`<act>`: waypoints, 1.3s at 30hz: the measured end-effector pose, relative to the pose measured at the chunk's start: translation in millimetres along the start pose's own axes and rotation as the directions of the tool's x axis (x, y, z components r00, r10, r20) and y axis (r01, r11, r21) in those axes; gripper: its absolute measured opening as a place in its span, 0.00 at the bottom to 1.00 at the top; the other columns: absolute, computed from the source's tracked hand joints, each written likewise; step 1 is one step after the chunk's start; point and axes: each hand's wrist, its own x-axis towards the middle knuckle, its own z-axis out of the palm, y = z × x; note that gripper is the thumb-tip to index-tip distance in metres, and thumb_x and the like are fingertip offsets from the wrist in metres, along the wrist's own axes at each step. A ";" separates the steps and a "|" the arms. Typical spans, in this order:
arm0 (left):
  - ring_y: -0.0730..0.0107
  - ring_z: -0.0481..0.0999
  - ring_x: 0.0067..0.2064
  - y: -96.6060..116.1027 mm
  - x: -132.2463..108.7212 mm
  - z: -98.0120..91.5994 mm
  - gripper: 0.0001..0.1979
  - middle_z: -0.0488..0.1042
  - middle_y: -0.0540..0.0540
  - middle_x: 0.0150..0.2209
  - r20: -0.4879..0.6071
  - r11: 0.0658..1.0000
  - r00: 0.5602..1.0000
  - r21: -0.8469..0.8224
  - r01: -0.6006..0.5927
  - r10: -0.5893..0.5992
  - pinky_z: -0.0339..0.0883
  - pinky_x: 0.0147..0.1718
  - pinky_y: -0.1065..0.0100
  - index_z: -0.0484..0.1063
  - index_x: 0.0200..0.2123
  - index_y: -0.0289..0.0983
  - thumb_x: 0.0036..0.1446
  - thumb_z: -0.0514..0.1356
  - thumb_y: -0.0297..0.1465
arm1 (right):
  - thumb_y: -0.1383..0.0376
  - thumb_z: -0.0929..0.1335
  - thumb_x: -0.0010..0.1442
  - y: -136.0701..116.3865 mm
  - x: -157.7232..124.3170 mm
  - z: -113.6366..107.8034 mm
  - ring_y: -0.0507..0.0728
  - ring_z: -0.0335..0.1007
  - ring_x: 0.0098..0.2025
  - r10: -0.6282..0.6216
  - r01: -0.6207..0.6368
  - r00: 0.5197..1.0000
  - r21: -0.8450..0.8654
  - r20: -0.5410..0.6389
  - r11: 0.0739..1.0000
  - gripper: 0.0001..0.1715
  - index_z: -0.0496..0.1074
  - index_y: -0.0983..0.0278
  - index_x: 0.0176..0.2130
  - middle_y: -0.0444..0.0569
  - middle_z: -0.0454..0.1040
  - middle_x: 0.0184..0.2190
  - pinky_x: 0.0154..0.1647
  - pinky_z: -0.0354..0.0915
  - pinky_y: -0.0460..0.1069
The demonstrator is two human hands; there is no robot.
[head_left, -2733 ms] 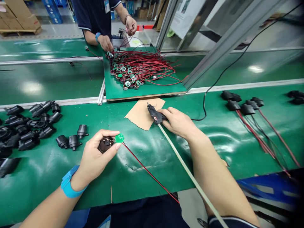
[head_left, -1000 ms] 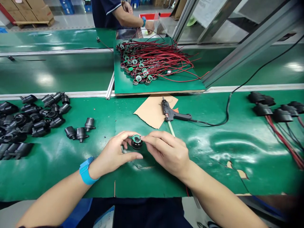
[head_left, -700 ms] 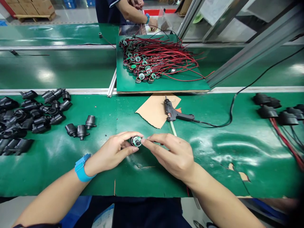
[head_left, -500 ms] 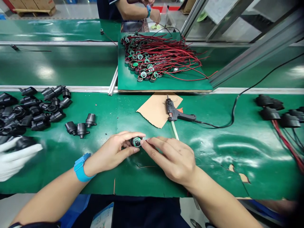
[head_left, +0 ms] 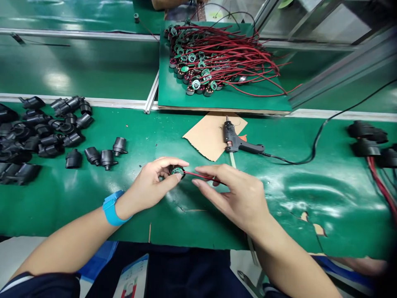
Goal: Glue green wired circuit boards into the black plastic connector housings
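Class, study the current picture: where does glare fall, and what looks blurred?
Head view: white glare streaks the green mat to the right of the right hand; head view again: the black parts near the right edge look blurred, and the lower right corner goes dark.

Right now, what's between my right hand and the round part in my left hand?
In the head view, a red wire spans the gap from the round part in your left hand to your right hand.
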 end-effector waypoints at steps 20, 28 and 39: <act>0.62 0.77 0.53 1.8 0.7 5.1 0.13 0.78 0.42 0.51 -0.077 0.979 0.995 -0.197 0.051 -0.068 0.71 0.46 0.66 0.73 0.49 0.37 0.61 0.63 0.29 | 0.69 0.69 0.68 -9.4 -0.7 13.1 0.51 0.77 0.29 -0.042 0.041 0.999 -0.055 -0.017 0.998 0.04 0.74 0.64 0.43 0.45 0.80 0.30 0.31 0.71 0.47; 0.67 0.77 0.45 1.2 -2.0 8.5 0.14 0.80 0.45 0.48 -0.101 0.957 0.983 -0.264 0.122 -0.154 0.72 0.42 0.68 0.78 0.51 0.41 0.63 0.65 0.34 | 0.71 0.71 0.66 -8.6 -0.2 9.5 0.51 0.80 0.35 -0.089 0.085 0.991 -0.044 -0.095 0.995 0.04 0.74 0.65 0.42 0.47 0.82 0.35 0.37 0.72 0.45; 0.74 0.79 0.42 4.0 -3.3 12.8 0.26 0.78 0.44 0.51 -0.142 0.905 0.982 -0.423 0.056 -0.127 0.72 0.45 0.70 0.57 0.56 0.43 0.61 0.66 0.28 | 0.73 0.73 0.63 -16.8 -5.6 7.6 0.50 0.71 0.25 -0.289 0.261 0.954 -0.254 -0.080 0.931 0.06 0.75 0.67 0.42 0.45 0.80 0.28 0.28 0.67 0.48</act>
